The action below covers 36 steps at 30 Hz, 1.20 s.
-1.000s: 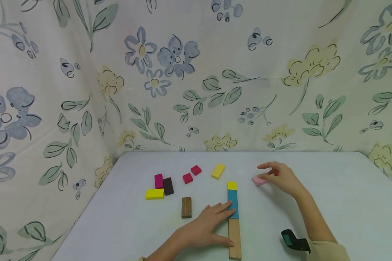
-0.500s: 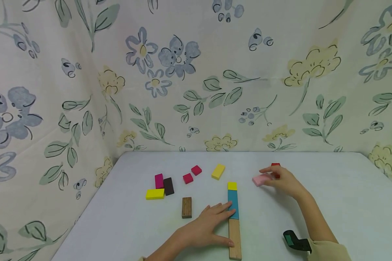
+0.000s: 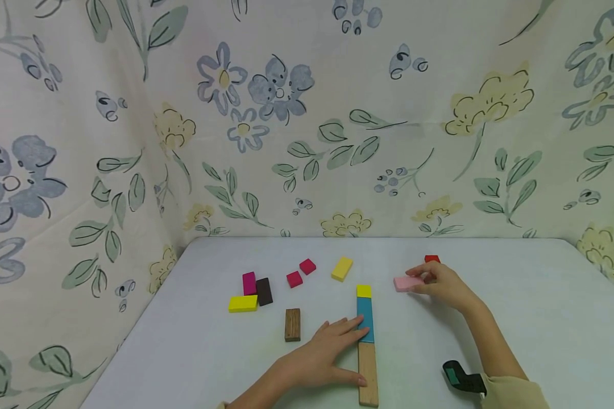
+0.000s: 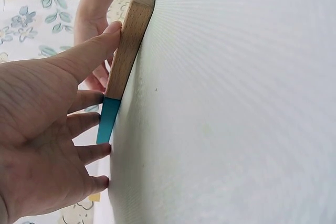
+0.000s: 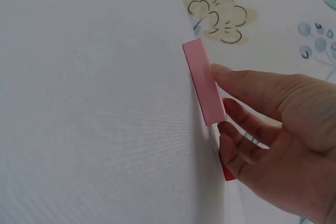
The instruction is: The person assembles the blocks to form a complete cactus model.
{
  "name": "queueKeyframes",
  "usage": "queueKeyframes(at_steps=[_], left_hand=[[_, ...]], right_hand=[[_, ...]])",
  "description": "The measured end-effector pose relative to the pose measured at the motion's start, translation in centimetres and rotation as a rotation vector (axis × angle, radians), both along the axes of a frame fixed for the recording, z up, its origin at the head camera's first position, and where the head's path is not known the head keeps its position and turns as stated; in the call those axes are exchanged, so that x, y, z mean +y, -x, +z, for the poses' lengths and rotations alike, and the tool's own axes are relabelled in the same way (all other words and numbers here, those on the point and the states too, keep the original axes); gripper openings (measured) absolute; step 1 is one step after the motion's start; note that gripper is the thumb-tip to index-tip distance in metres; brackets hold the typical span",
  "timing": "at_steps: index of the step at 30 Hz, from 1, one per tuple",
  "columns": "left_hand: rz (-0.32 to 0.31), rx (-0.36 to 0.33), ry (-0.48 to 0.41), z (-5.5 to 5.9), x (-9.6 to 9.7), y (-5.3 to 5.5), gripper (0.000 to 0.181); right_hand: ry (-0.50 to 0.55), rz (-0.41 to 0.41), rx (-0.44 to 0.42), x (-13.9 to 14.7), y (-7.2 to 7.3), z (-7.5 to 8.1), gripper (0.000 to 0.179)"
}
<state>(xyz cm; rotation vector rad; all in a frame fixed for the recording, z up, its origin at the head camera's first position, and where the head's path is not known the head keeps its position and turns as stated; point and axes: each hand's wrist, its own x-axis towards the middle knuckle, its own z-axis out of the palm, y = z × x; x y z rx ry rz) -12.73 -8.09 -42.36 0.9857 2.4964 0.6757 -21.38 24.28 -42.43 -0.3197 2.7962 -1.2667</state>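
The table (image 3: 563,318) meets the floral cloth (image 3: 389,91) along its far edge; its left edge slants outward toward the near side. The pink block (image 3: 405,284) is right of the row's far end, nearer the far edge; contact with the table cannot be confirmed. A strip of white surface separates it from the row, and a wider one extends right of the right arm. The right hand (image 3: 442,282) reaches in from the near right, pinching the right part of the pink block, thumb on the near side and index finger on the far side. The left hand (image 3: 318,359) enters from the near left, fingers spread and extended without grasping: fingertips rest on the blue block (image 3: 366,335), thumb tip on the wood block (image 3: 368,392). The yellow cube (image 3: 363,291) adjoins the blue block's far end. The red block (image 3: 432,258) sits directly beyond the right hand, partly hidden, and obstructs that side. The pale yellow block (image 3: 341,268) lies left of the row's far end; two red cubes (image 3: 294,279) lie farther left. The brown block (image 3: 293,325) lies beyond the left wrist. Far left, the magenta block (image 3: 249,284), dark block (image 3: 264,292) and yellow block (image 3: 243,304) form a cluster.
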Motion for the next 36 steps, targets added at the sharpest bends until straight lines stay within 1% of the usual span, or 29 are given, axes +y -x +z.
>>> queueKeyframes(at_steps=[5,7,9,14,16,17,20,25,29,36], left_hand=[[0.001,0.017,0.003,0.1,0.1,0.0,0.082],[-0.008,0.026,-0.010,-0.2,0.0,0.2,0.082],[-0.009,0.024,-0.015,-0.3,0.0,0.2,0.081],[-0.038,0.053,-0.063,-2.2,-0.4,1.0,0.081],[-0.053,0.071,-0.085,-3.2,-0.6,1.3,0.082],[-0.055,0.072,-0.086,-3.3,-0.6,1.4,0.082],[-0.050,0.058,-0.077,-2.9,-0.6,1.2,0.081],[-0.031,0.020,-0.040,-1.2,-0.2,0.7,0.081],[-0.010,0.006,-0.011,-0.2,0.0,0.3,0.081],[0.008,-0.003,0.005,0.1,0.1,0.1,0.082]], right_hand=[[-0.019,-0.004,-0.011,-0.2,0.0,0.1,0.031],[-0.023,-0.008,-0.018,-0.2,0.1,0.1,0.030],[-0.026,-0.013,-0.024,-0.3,0.1,0.1,0.030],[-0.027,-0.018,-0.039,-0.3,0.1,0.1,0.031],[-0.026,-0.016,-0.041,-0.3,0.1,0.1,0.031],[-0.025,-0.015,-0.042,-0.3,0.1,0.1,0.031],[-0.024,-0.011,-0.045,-0.3,0.1,0.1,0.031],[-0.023,-0.007,-0.059,-0.3,0.0,0.2,0.031],[-0.025,-0.001,-0.066,-0.5,-0.1,0.2,0.029],[-0.034,0.011,-0.079,-0.7,-0.2,0.1,0.028]])
